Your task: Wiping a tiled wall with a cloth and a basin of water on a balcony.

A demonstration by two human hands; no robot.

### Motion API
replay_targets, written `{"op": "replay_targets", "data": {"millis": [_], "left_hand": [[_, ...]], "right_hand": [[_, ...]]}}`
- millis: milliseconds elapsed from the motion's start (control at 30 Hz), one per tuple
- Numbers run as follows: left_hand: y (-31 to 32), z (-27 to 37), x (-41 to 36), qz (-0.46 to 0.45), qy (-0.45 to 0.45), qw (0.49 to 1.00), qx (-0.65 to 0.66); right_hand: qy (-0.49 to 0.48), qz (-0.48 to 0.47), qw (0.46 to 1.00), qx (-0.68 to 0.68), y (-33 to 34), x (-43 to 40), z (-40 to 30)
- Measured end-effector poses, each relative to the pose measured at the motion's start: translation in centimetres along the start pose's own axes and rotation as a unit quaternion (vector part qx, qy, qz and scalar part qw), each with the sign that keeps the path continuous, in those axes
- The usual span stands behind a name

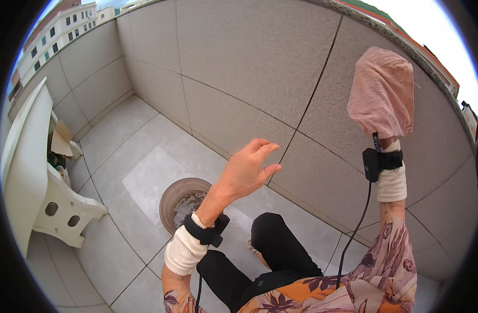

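A pink cloth (383, 92) covers my right hand, which is raised in front of the grey tiled wall (239, 58) near its top edge; the fingers are hidden under it. My left hand (248, 170) hovers in mid-air with the thumb apart from the fingers and nothing between them. Beneath my left forearm a round basin (166, 207) holding water stands on the tiled floor. Both wrists wear white ribbed cuffs with black strapped devices, and a cable runs from each.
On the left, a white plastic table (27, 156) lies on its side or stands tilted, with a cardboard piece (61, 141) and other items behind it. Wet-looking patches mark the floor tiles (157, 172). My knees (282, 242) are close to the basin. A stone ledge (430, 70) tops the wall.
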State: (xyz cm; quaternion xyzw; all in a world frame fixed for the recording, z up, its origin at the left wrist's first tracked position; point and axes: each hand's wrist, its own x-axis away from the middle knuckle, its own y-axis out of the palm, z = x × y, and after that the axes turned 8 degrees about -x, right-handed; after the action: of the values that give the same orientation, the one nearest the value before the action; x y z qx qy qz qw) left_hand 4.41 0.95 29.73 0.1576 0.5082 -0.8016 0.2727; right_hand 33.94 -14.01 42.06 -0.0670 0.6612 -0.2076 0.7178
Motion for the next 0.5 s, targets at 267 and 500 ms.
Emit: {"op": "replay_targets", "data": {"millis": [267,500], "left_hand": [[3.7,-5.0,1.9,-0.023,-0.057,0.998,0.011],[2.3,-5.6,1.3,-0.003,-0.129,0.991,0.037]], "right_hand": [[-0.098,-0.105,0.975,0.17,15.8,-2.9,3.2],[-0.137,-0.1,0.967,0.191,16.7,-4.7,2.5]]}}
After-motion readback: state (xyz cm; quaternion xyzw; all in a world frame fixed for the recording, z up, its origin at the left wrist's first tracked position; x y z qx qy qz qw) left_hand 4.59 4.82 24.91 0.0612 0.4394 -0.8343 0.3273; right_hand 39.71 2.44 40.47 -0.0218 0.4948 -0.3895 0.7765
